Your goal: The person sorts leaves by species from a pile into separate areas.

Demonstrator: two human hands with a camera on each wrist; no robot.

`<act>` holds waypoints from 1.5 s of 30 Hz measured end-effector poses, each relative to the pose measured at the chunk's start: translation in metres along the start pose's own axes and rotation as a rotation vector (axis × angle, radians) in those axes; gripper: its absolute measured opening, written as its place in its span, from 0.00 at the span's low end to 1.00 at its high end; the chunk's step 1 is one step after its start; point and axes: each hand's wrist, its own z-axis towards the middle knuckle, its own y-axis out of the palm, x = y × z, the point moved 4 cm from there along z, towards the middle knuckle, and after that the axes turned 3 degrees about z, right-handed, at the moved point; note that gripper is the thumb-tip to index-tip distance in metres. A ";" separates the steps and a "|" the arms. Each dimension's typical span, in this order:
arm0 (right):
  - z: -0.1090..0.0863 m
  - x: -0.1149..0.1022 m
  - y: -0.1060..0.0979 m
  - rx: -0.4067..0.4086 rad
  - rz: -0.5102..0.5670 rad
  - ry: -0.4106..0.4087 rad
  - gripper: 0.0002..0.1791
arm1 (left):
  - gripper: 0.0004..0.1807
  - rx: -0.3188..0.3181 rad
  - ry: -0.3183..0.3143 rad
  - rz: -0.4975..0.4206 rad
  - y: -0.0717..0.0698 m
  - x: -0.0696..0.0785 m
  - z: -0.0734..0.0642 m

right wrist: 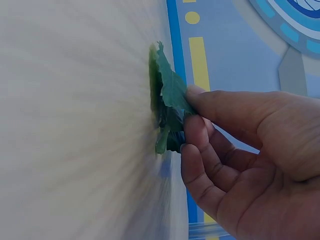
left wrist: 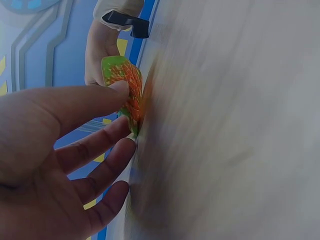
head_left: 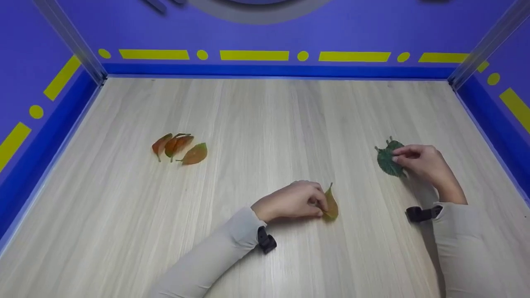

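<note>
In the head view my left hand (head_left: 295, 200) is at the front middle of the table, pinching a yellow-green leaf (head_left: 332, 205) by its edge. Seen from the left wrist, that leaf (left wrist: 131, 90) shows a mottled orange and green face under the thumb, its lower edge close to the tabletop. Farther right, my right hand (head_left: 426, 164) pinches a dark green leaf (head_left: 388, 159) between thumb and fingers. In the right wrist view the pinched leaf (right wrist: 172, 87) stands tilted, with more green leaf behind it. Several stems stick out there; how many leaves overlap I cannot tell.
Reddish-orange leaves (head_left: 178, 145) lie in a loose, partly overlapping group at the left, with a greener-tipped leaf (head_left: 196, 154) beside them. The pale wooden table (head_left: 265, 124) is bordered at the back and sides by blue panels (head_left: 265, 41) with yellow marks.
</note>
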 end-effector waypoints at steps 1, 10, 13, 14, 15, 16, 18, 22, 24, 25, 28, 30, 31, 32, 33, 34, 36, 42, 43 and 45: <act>0.000 0.000 0.000 0.001 0.001 0.000 0.21 | 0.08 0.003 -0.001 0.007 0.000 0.000 0.000; 0.001 -0.001 0.000 0.014 0.006 -0.010 0.19 | 0.07 0.038 0.007 0.049 -0.003 0.003 0.000; 0.001 -0.001 0.000 0.017 0.011 -0.016 0.19 | 0.07 0.062 0.010 0.046 -0.005 0.004 0.000; 0.001 -0.001 0.000 0.018 0.011 -0.018 0.20 | 0.07 0.071 0.010 0.045 -0.006 0.004 0.001; 0.001 -0.001 0.000 0.019 0.012 -0.020 0.20 | 0.07 0.080 0.011 0.045 -0.007 0.004 0.001; 0.001 -0.001 0.000 0.019 0.013 -0.020 0.20 | 0.06 0.090 0.014 0.046 -0.008 0.005 0.001; 0.002 -0.002 0.000 0.018 0.011 -0.019 0.20 | 0.06 0.108 0.019 0.048 -0.009 0.005 0.001; 0.002 -0.002 0.000 0.019 0.003 -0.013 0.20 | 0.06 0.128 0.017 0.053 -0.012 0.006 0.000; 0.001 -0.002 0.000 0.020 0.000 -0.013 0.20 | 0.06 0.129 0.012 0.051 -0.012 0.006 0.000; 0.001 -0.002 0.001 0.020 0.000 -0.014 0.20 | 0.06 0.128 0.009 0.049 -0.012 0.006 0.000; 0.001 -0.001 0.001 0.020 0.000 -0.013 0.20 | 0.07 0.124 0.004 0.035 -0.013 0.006 0.000; 0.002 -0.001 0.001 0.021 0.000 -0.012 0.20 | 0.07 0.121 -0.001 0.028 -0.014 0.006 0.000; 0.002 -0.001 0.001 0.024 -0.001 -0.011 0.21 | 0.07 0.122 -0.004 0.023 -0.014 0.006 0.000; 0.002 -0.001 0.001 0.027 -0.002 -0.010 0.21 | 0.07 0.124 -0.006 0.019 -0.015 0.006 -0.001; 0.002 -0.001 0.000 0.030 -0.004 -0.010 0.21 | 0.07 0.125 -0.009 0.013 -0.016 0.006 -0.001; 0.002 -0.001 0.000 0.033 -0.006 -0.009 0.21 | 0.07 0.128 -0.012 0.005 -0.017 0.006 -0.001; 0.002 -0.001 0.000 0.041 -0.007 -0.011 0.21 | 0.07 0.138 -0.015 -0.003 -0.019 0.006 -0.002; 0.000 -0.004 -0.001 0.055 0.004 -0.014 0.20 | 0.06 0.146 -0.031 -0.030 -0.024 0.005 -0.003; 0.000 -0.004 -0.001 0.056 0.005 -0.014 0.20 | 0.06 0.146 -0.035 -0.039 -0.024 0.005 -0.004; 0.000 -0.004 -0.001 0.057 0.006 -0.014 0.20 | 0.05 0.150 -0.043 -0.056 -0.026 0.004 -0.005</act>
